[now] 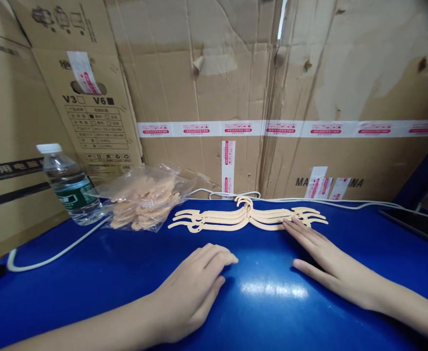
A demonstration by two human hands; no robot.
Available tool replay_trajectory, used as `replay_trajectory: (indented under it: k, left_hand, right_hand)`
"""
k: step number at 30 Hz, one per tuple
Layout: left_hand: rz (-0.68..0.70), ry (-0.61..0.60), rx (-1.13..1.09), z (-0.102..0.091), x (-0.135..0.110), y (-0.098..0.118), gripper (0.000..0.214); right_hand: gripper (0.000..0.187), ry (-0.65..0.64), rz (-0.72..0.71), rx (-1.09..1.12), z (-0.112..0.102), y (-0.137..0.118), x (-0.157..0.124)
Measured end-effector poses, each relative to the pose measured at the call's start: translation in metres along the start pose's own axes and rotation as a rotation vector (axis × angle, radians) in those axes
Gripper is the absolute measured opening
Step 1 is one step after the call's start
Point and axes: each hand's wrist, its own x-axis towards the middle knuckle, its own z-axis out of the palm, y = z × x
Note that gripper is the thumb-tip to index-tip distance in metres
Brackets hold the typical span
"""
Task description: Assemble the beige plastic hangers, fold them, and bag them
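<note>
Several beige plastic clothes hangers (224,226) lie overlapping in a row on the blue tabletop, their hooks (243,201) bunched at the back. My right hand (320,256) is stretched out, thumb apart from the fingers, with its fingertips at the right arm of the nearest hanger. I cannot tell whether they press on it. Nearer to me and left of centre, my left hand (199,285) hovers over or rests on the table, loosely bent and apparently holding nothing. A clear plastic bag (144,197) full of beige hanger-like pieces lies left of the hangers.
A water bottle (71,187) with a white cap stands beside the bag. White cable (58,252) loops at the left, and more runs along the back. Taped cardboard (199,92) walls the table in behind. A dark flat object (415,224) lies at the right edge.
</note>
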Motion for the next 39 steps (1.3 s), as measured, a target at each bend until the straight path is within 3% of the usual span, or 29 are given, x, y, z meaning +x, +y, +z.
replay_trajectory:
  k: [7,15,22,30,35,39]
  left_hand:
    - [-0.019,0.023,-0.047,0.000,-0.001,0.002,0.030]
    - [0.005,0.049,-0.092,0.001,-0.004,0.002,0.028]
    - [-0.004,0.081,-0.136,-0.001,-0.004,0.004,0.024]
    - [-0.273,0.161,-0.480,0.000,0.002,0.004,0.017]
    - [-0.491,0.309,-0.887,0.002,0.009,-0.013,0.029]
    - [-0.667,0.471,-1.120,0.002,0.012,-0.013,0.046]
  right_hand:
    - [0.075,-0.015,0.030,-0.077,0.004,0.003,0.005]
    - [0.037,0.226,-0.012,-0.070,0.004,0.018,0.002]
    - [0.027,0.163,0.018,0.104,-0.006,0.015,0.001]
    - [0.026,0.160,0.119,0.234,-0.012,0.000,0.000]
    - [0.026,0.322,0.144,0.229,-0.014,0.005,-0.001]
    - [0.030,0.412,0.119,0.195,-0.016,0.005,-0.004]
